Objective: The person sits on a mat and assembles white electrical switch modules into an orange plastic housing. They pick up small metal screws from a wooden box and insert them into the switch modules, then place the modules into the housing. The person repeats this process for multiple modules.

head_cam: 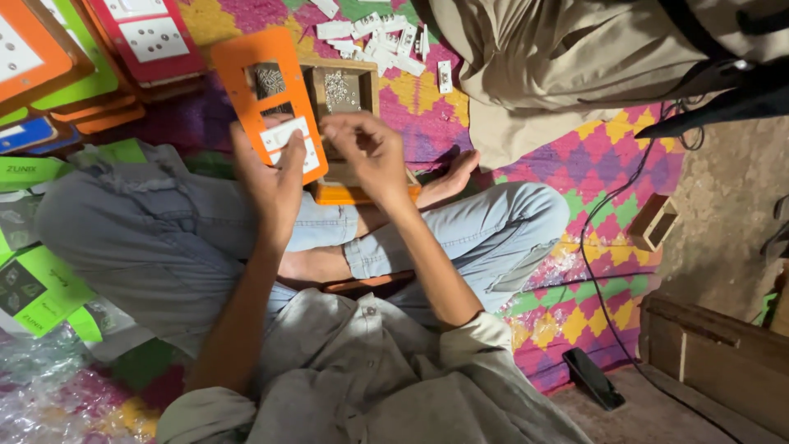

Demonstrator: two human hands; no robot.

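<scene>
My left hand [271,177] holds an orange rectangular panel [246,62] upright by its lower edge, thumb pressed on a white socket piece [283,136] set in the panel's cut-out. My right hand [370,148] hovers just right of the panel with fingers curled and pinched together; what it pinches is too small to see. Behind the panel stands a small wooden box [370,82] of tiny metal screws [335,89]. I sit cross-legged in blue jeans on a patterned mat.
Stacked orange, green and red panels [74,57] lie at top left. Loose white socket pieces [378,37] are scattered at the top. Another person in beige trousers [534,66] sits opposite. A dark phone [596,378], a black cable, wooden boxes [653,220] and green cartons [37,288] surround me.
</scene>
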